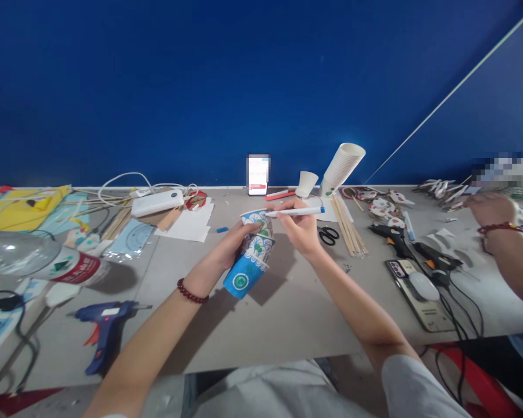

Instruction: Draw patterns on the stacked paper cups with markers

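Patterned blue-and-white paper cups (245,276), joined in a tilted column, are gripped by my left hand (234,245), its fingers wrapped round the upper part. My right hand (300,227) is closed round a white marker (300,212) with a blue end. The marker's tip is at the top cup near its rim; whether it touches cannot be made out. On the table, left of the cups, lies a small blue cap (222,230). Behind my hands a phone (258,175) with a lit screen leans upright against the blue wall.
At the back right stand a leaning stack of white cups (342,165) and a single cup (307,183). Scissors (328,235), wooden sticks (347,225) and glue guns (436,255) lie rightward, near another person's hand (490,209). A blue glue gun (107,325) and bottle (47,261) are leftward.
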`<state>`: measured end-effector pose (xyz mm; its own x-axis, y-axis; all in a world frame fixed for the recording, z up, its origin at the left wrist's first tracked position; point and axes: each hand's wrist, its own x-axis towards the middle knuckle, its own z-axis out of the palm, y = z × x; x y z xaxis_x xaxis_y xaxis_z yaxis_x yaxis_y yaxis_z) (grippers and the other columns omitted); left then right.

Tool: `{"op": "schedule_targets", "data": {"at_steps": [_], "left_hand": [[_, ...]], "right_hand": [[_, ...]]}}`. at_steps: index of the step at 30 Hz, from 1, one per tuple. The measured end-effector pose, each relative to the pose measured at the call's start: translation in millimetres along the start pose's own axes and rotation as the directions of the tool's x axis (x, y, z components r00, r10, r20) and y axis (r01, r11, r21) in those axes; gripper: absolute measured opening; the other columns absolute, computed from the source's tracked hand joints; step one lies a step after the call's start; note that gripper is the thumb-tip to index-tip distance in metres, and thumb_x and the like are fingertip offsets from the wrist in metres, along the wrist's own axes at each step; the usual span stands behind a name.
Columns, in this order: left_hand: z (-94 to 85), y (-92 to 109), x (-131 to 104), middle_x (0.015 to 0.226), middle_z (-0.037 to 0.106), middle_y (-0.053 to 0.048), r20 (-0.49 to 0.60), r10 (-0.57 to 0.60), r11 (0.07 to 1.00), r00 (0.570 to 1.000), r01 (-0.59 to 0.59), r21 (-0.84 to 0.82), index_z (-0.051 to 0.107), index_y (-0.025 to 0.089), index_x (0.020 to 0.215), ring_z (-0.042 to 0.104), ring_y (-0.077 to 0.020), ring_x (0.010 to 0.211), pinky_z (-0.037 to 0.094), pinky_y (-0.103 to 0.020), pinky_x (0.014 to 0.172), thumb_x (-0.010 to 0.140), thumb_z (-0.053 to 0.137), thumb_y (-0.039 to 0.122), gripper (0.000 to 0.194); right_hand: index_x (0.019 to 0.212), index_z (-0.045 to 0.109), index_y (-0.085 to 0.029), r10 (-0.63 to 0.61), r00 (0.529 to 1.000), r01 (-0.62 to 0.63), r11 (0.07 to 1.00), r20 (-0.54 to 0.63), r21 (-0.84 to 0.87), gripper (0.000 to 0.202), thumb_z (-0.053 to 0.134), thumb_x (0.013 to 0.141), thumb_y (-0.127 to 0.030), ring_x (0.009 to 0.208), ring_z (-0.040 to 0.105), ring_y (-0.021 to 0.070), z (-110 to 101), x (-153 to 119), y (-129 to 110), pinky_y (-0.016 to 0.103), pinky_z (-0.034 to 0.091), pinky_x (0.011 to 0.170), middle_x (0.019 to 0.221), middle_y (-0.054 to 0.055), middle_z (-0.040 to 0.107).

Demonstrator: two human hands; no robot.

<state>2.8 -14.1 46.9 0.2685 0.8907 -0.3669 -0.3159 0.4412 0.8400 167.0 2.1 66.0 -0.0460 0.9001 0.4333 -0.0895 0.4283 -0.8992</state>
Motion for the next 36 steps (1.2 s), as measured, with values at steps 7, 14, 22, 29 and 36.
{"op": "schedule_targets", "data": {"at_steps": [7,14,22,29,36], "left_hand": [[0.2,-0.4,-0.3,0.092,0.073,-0.007,0.025,-0.003,1.000,1.000,0.003,-0.002,0.061,0.019,0.118,0.071,-0.0224,0.076,0.057,-0.034,0.069,0.074,0.074,0.036,0.049],[0.4,-0.5,0.2,0.088,0.073,-0.005,0.006,0.006,1.000,1.000,-0.006,0.002,0.062,0.020,0.114,0.070,-0.0211,0.076,0.057,-0.032,0.068,0.074,0.074,0.035,0.045],[1.2,1.4,0.2,0.087,0.073,-0.004,0.003,-0.007,1.000,1.000,0.007,-0.008,0.062,0.021,0.118,0.070,-0.0209,0.076,0.055,-0.031,0.067,0.074,0.074,0.033,0.047],[0.9,1.1,-0.9,0.088,0.073,-0.006,-0.005,-0.018,1.000,1.000,0.018,-0.005,0.061,0.020,0.118,0.070,-0.0223,0.076,0.056,-0.033,0.068,0.073,0.076,0.035,0.051],[-2.6,-0.7,-1.5,0.090,0.073,-0.008,0.038,-0.045,0.999,0.998,0.046,-0.014,0.061,0.018,0.115,0.071,-0.0232,0.076,0.057,-0.035,0.069,0.073,0.077,0.038,0.049]], "right_hand": [[0.078,0.059,-0.022,0.004,0.999,-0.005,1.000,-0.032,-0.025,0.005,0.063,0.078,-0.020,0.094,0.073,0.0238,0.4,0.0,2.7,0.037,0.058,0.080,0.083,0.003,0.070],[0.077,0.059,-0.022,0.008,1.000,-0.008,1.000,-0.026,-0.022,0.006,0.063,0.077,-0.018,0.095,0.073,0.0235,0.9,-0.2,2.5,0.035,0.057,0.077,0.081,0.002,0.068],[0.069,0.058,-0.022,0.043,0.999,-0.044,0.998,-0.003,-0.044,0.009,0.060,0.074,-0.015,0.093,0.072,0.0238,0.6,-1.9,0.4,0.037,0.056,0.078,0.072,0.000,0.066],[0.071,0.059,-0.022,0.018,1.000,-0.018,1.000,-0.019,-0.001,0.006,0.061,0.076,-0.018,0.094,0.073,0.0242,-0.5,0.4,0.2,0.037,0.057,0.078,0.077,0.002,0.069],[0.073,0.059,-0.022,0.010,0.999,-0.007,0.998,-0.048,0.062,0.006,0.063,0.076,-0.019,0.089,0.074,0.0240,-2.0,2.4,2.4,0.036,0.057,0.074,0.076,0.002,0.071]]}}
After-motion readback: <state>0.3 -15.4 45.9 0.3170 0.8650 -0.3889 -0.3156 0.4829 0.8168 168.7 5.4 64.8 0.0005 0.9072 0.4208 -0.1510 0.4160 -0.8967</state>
